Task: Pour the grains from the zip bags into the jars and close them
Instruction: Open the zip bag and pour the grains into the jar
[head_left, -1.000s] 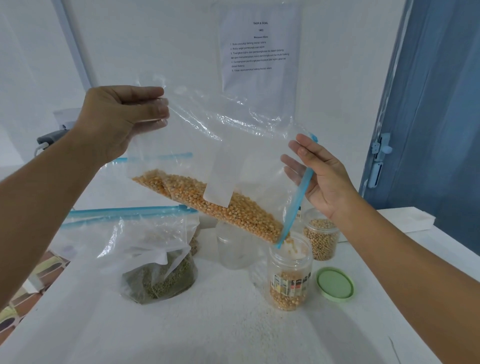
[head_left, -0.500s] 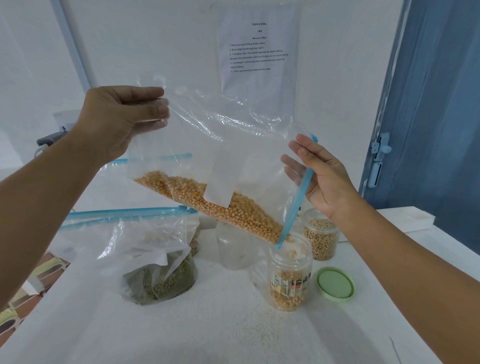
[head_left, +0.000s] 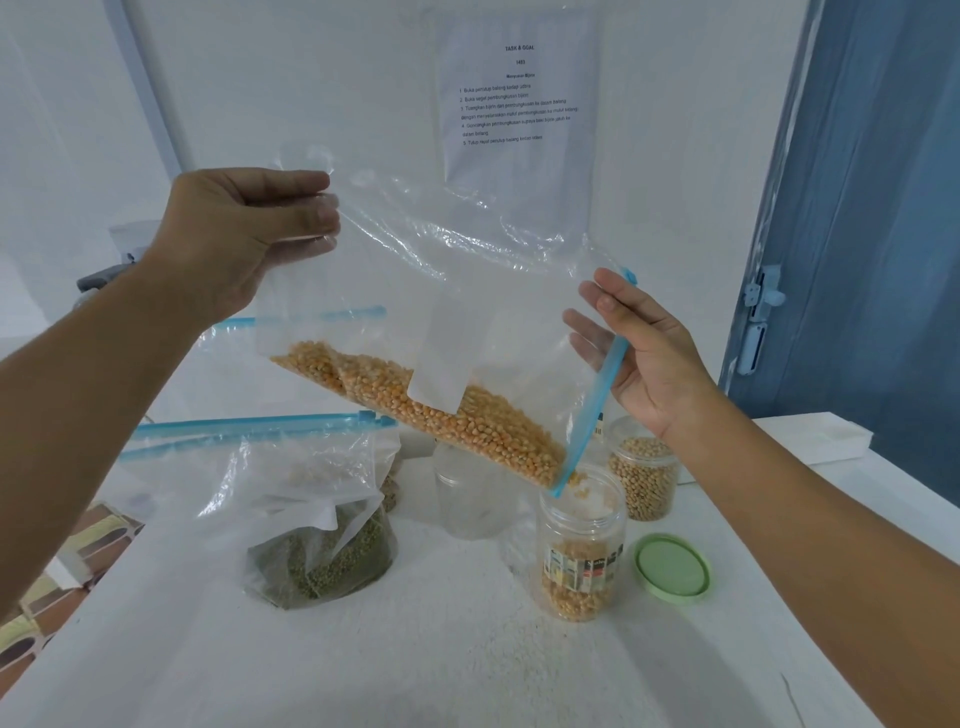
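- Head view: the left hand (head_left: 244, 234) pinches the closed bottom corner of the clear plastic zip bag of yellow corn kernels (head_left: 441, 332) and holds it high. That tilt makes the kernels slide down toward the mouth.
- The right hand (head_left: 644, 353) holds the bag's blue zip strip (head_left: 597, 400) between thumb and fingers. It seems to steer the lowest corner of the opening, which sits right at the mouth of the clear plastic jar with a printed label (head_left: 581, 545).
- That jar stands on the white worktop (head_left: 467, 665), partly filled. A few kernels are dropping in at the corner, so I take it the pour is about halfway, with plenty left in the bag.
- The round green plastic lid (head_left: 671, 567) lies flat just beside the jar, handy for closing it afterwards.
- A second clear jar of pale tan grains (head_left: 644, 478) stands behind, near the right wrist. I can't tell whether it is capped.
- An empty-looking clear jar (head_left: 467, 499) waits behind the bag.
- A crumpled zip bag of green grains (head_left: 311, 545) sits at the left, not yet poured.
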